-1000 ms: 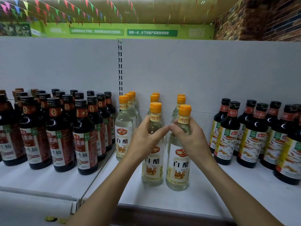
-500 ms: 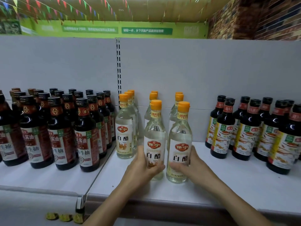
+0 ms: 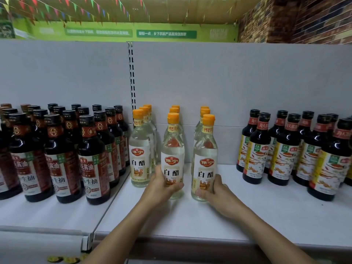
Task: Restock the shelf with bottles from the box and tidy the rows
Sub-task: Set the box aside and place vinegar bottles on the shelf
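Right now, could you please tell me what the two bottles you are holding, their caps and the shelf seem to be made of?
Middle bottle and right bottle: clear and glossy, the label's back shows through; glass or clear plastic, I cannot tell. Caps: opaque orange, smooth, likely moulded plastic. Shelf: flat matte white, probably painted metal.

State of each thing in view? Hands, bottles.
Left hand: grips middle front vinegar bottle low down.
Right hand: grips right front vinegar bottle low down.
Both held bottles: upright, capped, gap between them.
Left vinegar row: upright, capped, no hand on it.
Dark bottles left: upright, capped.
Dark bottles right: upright, capped.
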Motion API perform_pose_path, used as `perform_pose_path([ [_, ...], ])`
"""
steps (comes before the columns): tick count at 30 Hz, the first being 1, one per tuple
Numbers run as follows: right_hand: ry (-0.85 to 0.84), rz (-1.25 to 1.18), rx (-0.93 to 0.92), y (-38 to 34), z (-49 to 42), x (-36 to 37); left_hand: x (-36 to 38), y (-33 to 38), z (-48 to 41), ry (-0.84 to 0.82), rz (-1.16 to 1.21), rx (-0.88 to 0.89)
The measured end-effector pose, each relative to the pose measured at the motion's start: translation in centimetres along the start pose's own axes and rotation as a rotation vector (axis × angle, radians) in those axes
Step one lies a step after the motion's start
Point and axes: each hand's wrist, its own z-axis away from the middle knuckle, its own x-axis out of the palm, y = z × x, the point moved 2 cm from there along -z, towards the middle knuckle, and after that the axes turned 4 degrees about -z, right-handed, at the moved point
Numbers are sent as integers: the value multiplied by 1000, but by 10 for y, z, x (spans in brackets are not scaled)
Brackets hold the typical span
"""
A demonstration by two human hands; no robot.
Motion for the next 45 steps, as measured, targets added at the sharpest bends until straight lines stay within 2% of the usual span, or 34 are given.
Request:
perform_pose_path([
  [8, 51, 41, 31, -1, -29, 2, 3, 3, -19, 51, -66, 8],
  [21, 92, 113, 18, 10, -56, 6, 10, -8, -31, -37, -36, 84],
  [34, 43, 190, 7, 7, -51, 4, 9, -7, -33, -164, -30, 96],
  [45, 14, 190, 20, 3, -38, -2, 8, -6, -33, -128, -77, 96],
])
